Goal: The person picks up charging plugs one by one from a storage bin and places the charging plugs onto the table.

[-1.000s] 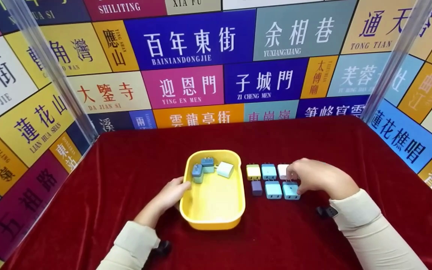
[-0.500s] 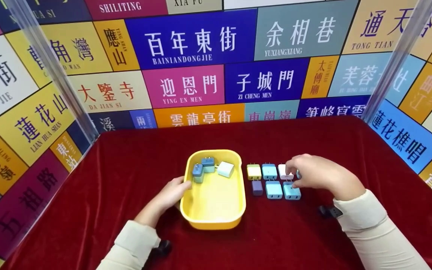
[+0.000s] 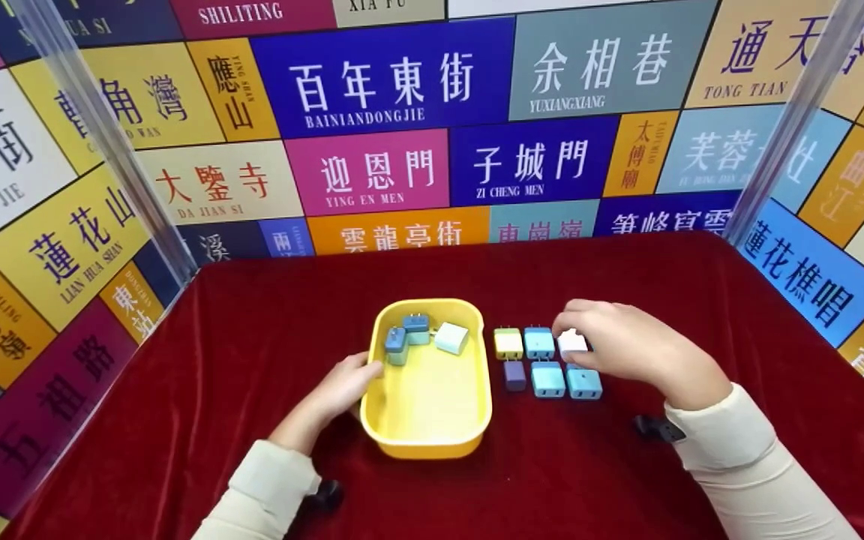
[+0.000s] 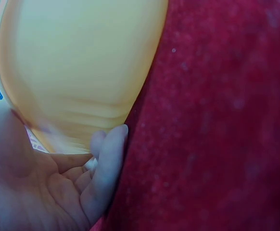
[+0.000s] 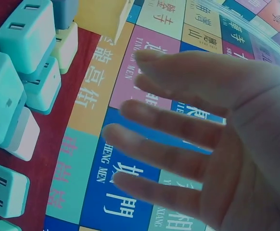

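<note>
My left hand (image 3: 346, 384) grips the left wall of a yellow plastic box (image 3: 426, 451), thumb over the rim and fingers outside. Inside lie two two-tone blue chargers (image 3: 396, 342) and a whitish charger (image 3: 451, 338). My right hand (image 3: 619, 345) hovers over the right end of the charger rows, beside a white charger (image 3: 571, 343). In the right wrist view its fingers (image 5: 159, 149) are spread, with nothing between them. Left of it stand a yellow charger (image 3: 508, 343) and a light blue charger (image 3: 538, 343). In front are a purple charger (image 3: 514, 376) and two light blue chargers (image 3: 547, 380).
A dark red cloth (image 3: 537, 480) covers the table. Behind it rises a wall of coloured sign panels (image 3: 372, 172), with clear upright posts (image 3: 784, 142) at the corners. The right wrist view shows more light blue chargers (image 5: 7, 191) past the white one.
My right hand first shifted slightly right, then moved a little left and away from me, over the white charger. The left hand and box have stayed in place.
</note>
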Demonstrator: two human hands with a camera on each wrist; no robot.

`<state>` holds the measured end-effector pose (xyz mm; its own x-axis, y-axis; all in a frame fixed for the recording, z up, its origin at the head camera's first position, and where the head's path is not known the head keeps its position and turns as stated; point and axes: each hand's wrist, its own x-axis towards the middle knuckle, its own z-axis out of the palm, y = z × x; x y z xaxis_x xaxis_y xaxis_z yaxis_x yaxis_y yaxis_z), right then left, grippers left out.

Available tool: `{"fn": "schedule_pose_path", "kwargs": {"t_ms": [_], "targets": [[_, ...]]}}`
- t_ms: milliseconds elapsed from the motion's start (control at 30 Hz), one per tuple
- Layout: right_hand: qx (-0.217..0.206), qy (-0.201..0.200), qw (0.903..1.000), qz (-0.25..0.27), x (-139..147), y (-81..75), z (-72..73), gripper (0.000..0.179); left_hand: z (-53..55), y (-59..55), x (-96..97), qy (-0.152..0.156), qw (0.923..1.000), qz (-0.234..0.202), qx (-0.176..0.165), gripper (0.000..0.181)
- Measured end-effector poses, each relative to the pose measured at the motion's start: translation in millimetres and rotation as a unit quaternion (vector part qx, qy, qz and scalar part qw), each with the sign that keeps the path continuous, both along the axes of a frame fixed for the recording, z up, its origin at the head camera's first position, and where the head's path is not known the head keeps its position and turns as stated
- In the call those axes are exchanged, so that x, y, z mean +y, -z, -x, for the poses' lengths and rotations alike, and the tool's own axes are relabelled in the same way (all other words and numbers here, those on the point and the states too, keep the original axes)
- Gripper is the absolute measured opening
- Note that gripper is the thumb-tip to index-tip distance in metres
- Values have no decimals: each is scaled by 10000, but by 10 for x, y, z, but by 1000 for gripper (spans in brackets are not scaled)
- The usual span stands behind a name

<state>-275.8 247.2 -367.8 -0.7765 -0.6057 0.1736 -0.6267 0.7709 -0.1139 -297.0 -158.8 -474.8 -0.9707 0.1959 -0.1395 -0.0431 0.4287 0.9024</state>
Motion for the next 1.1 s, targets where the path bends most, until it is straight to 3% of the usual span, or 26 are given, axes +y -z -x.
{"fn": "schedule_pose_path", "kwargs": {"t_ms": [133, 467, 767, 1100], "targets": [[317, -97, 9994, 114, -63, 34, 23, 22, 2, 2, 2, -13, 10000, 14, -6, 48], [1186, -819, 9893, 228, -240, 125, 59, 27, -5, -17, -1, -17, 10000, 44, -28, 48], [1356, -1203, 9832, 230, -375, 231, 50, 26, -3, -5, 5, -34, 9999, 98, -24, 47], [1274, -1394, 9819, 147, -503, 323, 40, 23, 9, 12, 8, -34, 10000, 81, 40, 47]]}}
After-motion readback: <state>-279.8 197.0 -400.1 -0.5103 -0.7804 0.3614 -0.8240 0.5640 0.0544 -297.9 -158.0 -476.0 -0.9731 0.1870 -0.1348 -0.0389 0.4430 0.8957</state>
